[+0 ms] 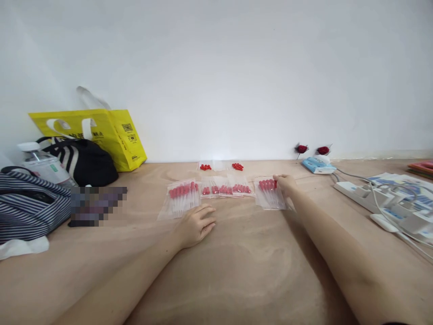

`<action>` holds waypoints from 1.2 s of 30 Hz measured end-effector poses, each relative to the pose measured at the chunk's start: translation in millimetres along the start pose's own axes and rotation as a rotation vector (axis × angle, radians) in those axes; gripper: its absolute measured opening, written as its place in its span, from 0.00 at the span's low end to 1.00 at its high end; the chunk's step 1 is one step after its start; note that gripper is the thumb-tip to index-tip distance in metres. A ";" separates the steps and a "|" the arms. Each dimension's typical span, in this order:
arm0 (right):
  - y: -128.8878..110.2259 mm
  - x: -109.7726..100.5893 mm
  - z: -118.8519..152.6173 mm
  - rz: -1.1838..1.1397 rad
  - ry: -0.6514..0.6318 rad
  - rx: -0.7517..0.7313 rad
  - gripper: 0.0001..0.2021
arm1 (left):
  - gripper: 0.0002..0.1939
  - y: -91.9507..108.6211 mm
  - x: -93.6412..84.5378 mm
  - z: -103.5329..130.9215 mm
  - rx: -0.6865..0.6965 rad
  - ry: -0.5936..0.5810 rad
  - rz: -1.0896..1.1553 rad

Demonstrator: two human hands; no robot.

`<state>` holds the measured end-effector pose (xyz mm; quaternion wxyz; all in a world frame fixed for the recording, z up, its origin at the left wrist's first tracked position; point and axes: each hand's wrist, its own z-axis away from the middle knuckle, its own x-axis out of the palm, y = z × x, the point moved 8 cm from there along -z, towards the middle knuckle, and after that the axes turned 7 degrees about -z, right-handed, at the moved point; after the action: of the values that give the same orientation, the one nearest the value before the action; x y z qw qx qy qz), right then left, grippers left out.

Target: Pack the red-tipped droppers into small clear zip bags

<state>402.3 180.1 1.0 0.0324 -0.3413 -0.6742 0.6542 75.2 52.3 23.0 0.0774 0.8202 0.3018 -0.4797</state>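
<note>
My left hand point(197, 224) lies on the table with its fingers spread, holding nothing. Just beyond it is a clear plastic bag point(169, 210) with several red-headed, pale-stemmed sticks point(184, 189). My right hand point(285, 184) has its fingers closed at the upper right corner of another clear bag point(270, 201), beside a row of red heads point(266, 184). A red piece shows right at those fingertips; the exact grip is partly hidden. Between the two bags lie flat clear bags point(225, 195) with small groups of red pieces point(241, 188).
Loose red pieces point(205, 167) lie near the wall, with more red pieces point(237, 166) to their right. At left stand a yellow bag point(133, 144), a black bag point(91, 160) and a striped pouch point(34, 207). Power strips point(360, 198) with cables and a blue tissue pack point(318, 165) are right.
</note>
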 end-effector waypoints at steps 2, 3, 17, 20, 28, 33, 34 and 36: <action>-14.5 -1.7 4.9 -0.047 -0.047 -0.036 0.14 | 0.10 0.0 0.7 0.3 -0.002 -0.010 0.000; -22.8 -3.2 8.2 -0.066 -0.074 -0.054 0.14 | 0.10 0.2 0.9 0.4 -0.001 -0.011 0.001; -115.8 41.5 142.5 -0.685 -0.706 -0.472 0.14 | 0.28 -17.8 -8.8 3.6 -0.288 0.091 0.157; -106.8 54.2 173.9 -0.592 -0.748 -0.672 0.10 | 0.31 -15.5 -13.4 4.0 -0.287 0.156 0.172; -81.2 70.5 194.5 -0.329 -0.796 -0.889 0.07 | 0.08 17.2 -17.3 2.8 0.100 0.203 0.048; -78.4 64.5 202.8 0.042 -0.718 -1.169 0.06 | 0.10 22.6 -18.1 1.9 0.177 0.215 0.029; -78.5 62.3 204.4 0.113 -0.661 -1.234 0.06 | 0.10 24.3 -18.6 1.5 0.197 0.218 0.019; -78.3 59.2 207.1 0.219 -0.553 -1.336 0.07 | 0.08 27.0 -19.1 0.4 0.223 0.218 -0.001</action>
<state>222.8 38.8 18.6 -0.4197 -0.1760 -0.8750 0.1649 83.4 22.3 34.4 -0.0476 0.8709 0.2537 -0.4183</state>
